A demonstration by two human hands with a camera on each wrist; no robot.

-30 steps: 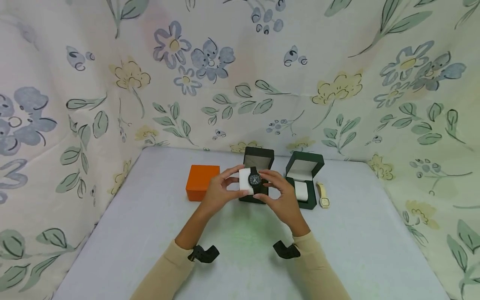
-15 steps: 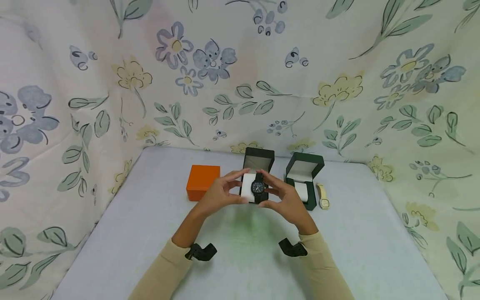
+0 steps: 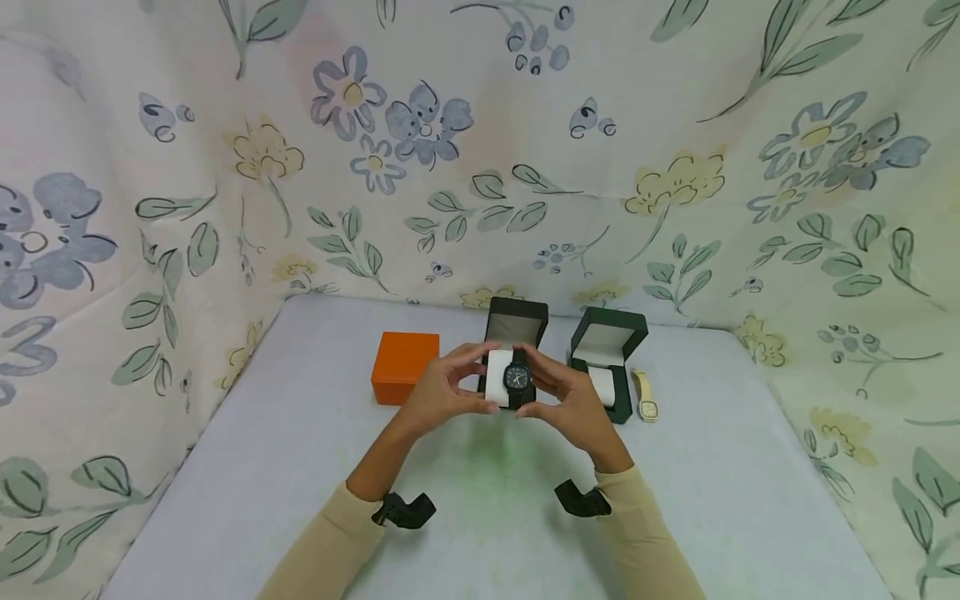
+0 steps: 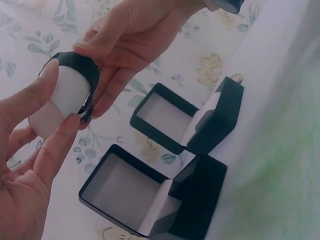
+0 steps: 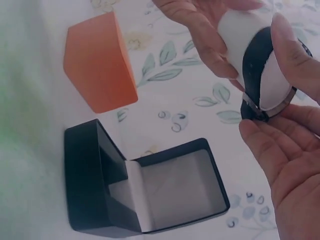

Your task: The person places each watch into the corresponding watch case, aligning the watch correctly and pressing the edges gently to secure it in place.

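Observation:
A black wristwatch (image 3: 517, 377) with a dark square-looking face is wrapped around a white watch cushion (image 3: 496, 379), held up in front of the open black box. My left hand (image 3: 444, 390) grips the cushion's left end between thumb and fingers. On the other side, my right hand (image 3: 570, 398) pinches the watch, thumb on one side and fingers on the other. In the right wrist view, the right fingertips (image 5: 250, 131) are at the strap's metal clasp (image 5: 254, 104). The black watch box (image 4: 200, 192) stands with its lid up and no cushion inside.
An orange box (image 3: 405, 367) sits left of the black box. To the right, an open green watch box (image 3: 621, 396) contains a white cushion (image 3: 602, 384), with a gold watch (image 3: 647, 408) lying beside it. Floral cloth (image 3: 450, 250) hangs behind the white table (image 3: 300, 467).
Both hands have lowered the watch and cushion slightly toward me and a little to the right, the face tilting more upright. Over the last half second they are nearly still.

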